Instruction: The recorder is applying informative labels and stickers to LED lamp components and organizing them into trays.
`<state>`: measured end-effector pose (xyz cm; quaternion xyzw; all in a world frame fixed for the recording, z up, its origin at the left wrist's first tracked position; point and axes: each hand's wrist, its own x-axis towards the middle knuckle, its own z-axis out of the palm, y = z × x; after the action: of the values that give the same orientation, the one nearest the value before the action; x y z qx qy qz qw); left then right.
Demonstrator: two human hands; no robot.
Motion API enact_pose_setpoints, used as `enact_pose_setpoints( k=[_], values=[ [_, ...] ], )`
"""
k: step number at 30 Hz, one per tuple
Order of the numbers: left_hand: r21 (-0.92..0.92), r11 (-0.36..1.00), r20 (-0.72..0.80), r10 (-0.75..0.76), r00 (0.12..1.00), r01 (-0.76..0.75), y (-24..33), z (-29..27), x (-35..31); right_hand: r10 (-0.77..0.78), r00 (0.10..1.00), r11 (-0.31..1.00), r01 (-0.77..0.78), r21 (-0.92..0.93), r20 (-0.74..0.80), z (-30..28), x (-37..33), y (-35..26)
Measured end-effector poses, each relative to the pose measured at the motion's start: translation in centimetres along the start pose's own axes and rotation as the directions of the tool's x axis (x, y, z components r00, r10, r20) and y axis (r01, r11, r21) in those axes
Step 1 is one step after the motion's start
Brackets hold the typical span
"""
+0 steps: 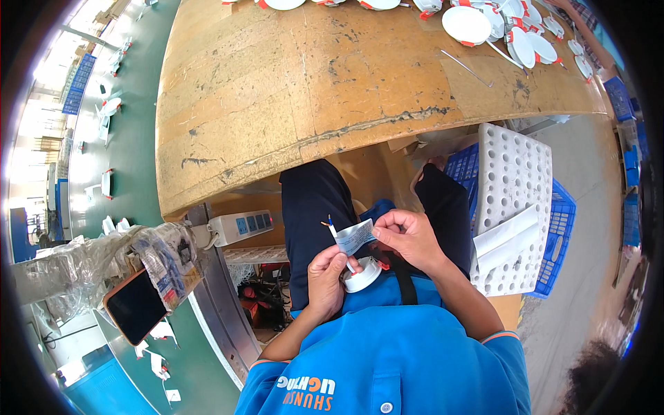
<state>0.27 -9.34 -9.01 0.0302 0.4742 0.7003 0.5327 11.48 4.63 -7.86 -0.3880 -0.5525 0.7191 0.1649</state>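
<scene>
My left hand (pixel 325 280) is closed, thumb and finger pinching the white cable of a round white downlight (pixel 364 275). The lamp hangs over my lap, just right of that hand. The cable's free end (pixel 330 227) points up and shows thin coloured wire ends. A pale printed label (pixel 355 237) lies across the cable, and my right hand (pixel 409 238) pinches its right end between thumb and forefinger. Whether the label is stuck to the cable I cannot tell. Part of the lamp is hidden behind my left fingers.
Ahead is a worn wooden table (pixel 277 90), with several white downlights (pixel 467 26) and a thin rod (pixel 467 68) at its far right. To my right, a white perforated foam board (pixel 515 166) leans on a blue crate (pixel 555 235). A phone (pixel 135 308) and a power strip (pixel 242 226) are at left.
</scene>
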Motion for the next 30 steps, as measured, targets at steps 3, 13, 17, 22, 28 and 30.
enact_pose_setpoints(
  k=[3,13,17,22,28,30],
  values=[
    [0.005,1.0,0.002,-0.005,1.0,0.005,0.1,0.1,0.0,0.012,1.0,1.0,-0.012,-0.009,-0.004,0.0,0.0,-0.2],
    [0.052,0.999,0.0,-0.014,1.0,0.014,0.2,0.3,-0.1,-0.139,0.989,0.979,0.131,-0.158,-0.041,-0.1,0.2,-0.1],
    [0.087,0.996,0.002,-0.033,0.999,0.033,0.3,0.3,0.0,-0.27,0.961,0.9,0.226,-0.374,-0.068,-0.7,0.9,0.1],
    [-0.014,0.999,0.013,-0.041,0.999,0.041,0.2,0.1,0.0,-0.055,0.987,0.998,0.058,0.018,-0.154,-2.2,1.5,2.3],
    [-0.057,0.997,0.04,-0.056,0.998,0.058,0.0,-0.4,0.1,-0.061,0.99,0.991,0.045,0.125,0.124,-0.5,0.5,0.8],
    [-0.061,0.997,0.053,-0.048,0.997,0.051,0.0,-0.3,-0.1,-0.024,0.996,0.979,0.006,0.203,0.087,-0.6,1.0,1.4]
  ],
)
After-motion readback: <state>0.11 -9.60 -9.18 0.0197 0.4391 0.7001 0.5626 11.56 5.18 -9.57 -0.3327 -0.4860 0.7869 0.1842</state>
